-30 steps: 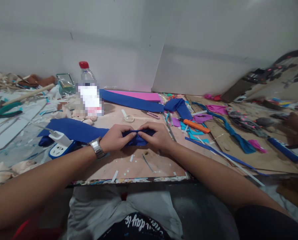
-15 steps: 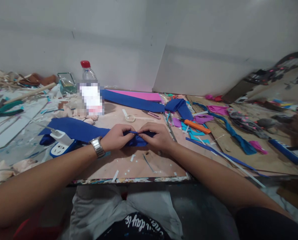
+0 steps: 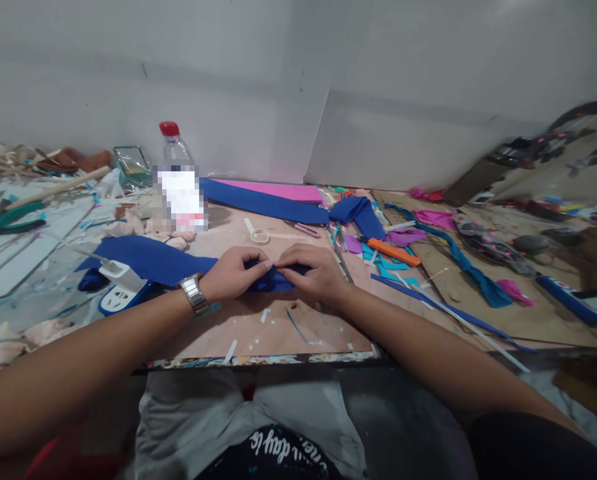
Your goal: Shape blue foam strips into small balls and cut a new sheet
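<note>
Fabric of deep blue lay over the worktable, pinched thumb-to-finger by our left hand and right hand, where we seemingly worked a fold, the next move likely needing steady pressure.

Blue cloth strip, long, partly folded

Deep blue, plain, without visible pattern. Lies crosswise on the surface. Left part: broad, spread out, slightly rippled, narrowing toward the left-hand grip and passing behind it. Right part: creased and doubled over, pinched at the thumb tips between the left-hand grip and the right-hand grip. Far right end: hidden by the fingers.
</note>
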`<state>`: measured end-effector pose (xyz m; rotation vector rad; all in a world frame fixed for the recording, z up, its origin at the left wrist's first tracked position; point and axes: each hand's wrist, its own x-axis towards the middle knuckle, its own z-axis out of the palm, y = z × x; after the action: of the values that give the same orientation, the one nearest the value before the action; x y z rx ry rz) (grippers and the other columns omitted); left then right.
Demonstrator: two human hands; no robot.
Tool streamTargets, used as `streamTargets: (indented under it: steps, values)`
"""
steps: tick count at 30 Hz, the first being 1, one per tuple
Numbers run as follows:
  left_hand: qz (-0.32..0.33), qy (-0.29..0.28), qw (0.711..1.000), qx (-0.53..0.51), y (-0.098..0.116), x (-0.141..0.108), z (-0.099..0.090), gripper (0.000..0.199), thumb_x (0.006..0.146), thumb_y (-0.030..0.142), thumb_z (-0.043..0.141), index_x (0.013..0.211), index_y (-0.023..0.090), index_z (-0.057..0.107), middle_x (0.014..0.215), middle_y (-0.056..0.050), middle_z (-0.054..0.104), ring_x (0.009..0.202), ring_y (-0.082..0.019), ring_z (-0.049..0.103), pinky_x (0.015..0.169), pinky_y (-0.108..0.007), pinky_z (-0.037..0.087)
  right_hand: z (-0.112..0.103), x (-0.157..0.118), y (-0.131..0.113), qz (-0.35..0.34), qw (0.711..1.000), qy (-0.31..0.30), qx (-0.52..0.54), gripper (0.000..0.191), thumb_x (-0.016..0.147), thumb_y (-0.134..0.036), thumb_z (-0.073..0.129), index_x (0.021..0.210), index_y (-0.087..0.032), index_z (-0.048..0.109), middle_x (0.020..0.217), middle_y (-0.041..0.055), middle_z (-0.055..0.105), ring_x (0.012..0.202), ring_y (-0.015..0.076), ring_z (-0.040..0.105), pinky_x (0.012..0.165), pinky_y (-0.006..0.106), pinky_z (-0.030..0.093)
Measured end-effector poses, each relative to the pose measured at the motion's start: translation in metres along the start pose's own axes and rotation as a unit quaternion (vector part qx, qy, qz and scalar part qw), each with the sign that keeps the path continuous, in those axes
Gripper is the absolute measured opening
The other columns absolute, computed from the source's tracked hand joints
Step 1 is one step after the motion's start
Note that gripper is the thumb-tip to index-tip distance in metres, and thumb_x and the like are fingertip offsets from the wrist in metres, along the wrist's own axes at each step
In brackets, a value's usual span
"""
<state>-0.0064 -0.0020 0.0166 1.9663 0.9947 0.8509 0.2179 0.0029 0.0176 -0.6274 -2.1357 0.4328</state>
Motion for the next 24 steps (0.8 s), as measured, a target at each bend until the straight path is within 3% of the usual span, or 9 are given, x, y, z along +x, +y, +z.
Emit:
streamTargets:
  steps: [19,24]
  values:
    - [0.006,0.037,0.999,0.024,-0.0002,-0.0003,0.0018,0.028,0.093,0.04,0.061,0.088,0.016,0.075,0.085,-0.004,0.075,0.079,-0.017,0.064,0.076,-0.029,0.048,-0.0008,-0.0004,-0.0002,0.02,0.999,0.002,-0.043,0.008,0.091,-0.024,0.069,0.095,-0.021,0.076,0.091,0.0064,0.079,0.084,0.0191,0.074,0.082,0.033,0.059]
    - [-0.001,0.024,1.0,0.012,-0.0007,-0.0003,0.0025,0.026,0.093,0.038,0.061,0.088,0.016,0.075,0.085,-0.004,0.075,0.079,-0.017,0.063,0.075,-0.028,0.047,-0.0002,-0.0005,0.0009,0.013,0.999,0.014,-0.045,0.007,0.091,-0.021,0.069,0.093,-0.021,0.075,0.09,0.0059,0.078,0.083,0.0184,0.073,0.081,0.032,0.058]
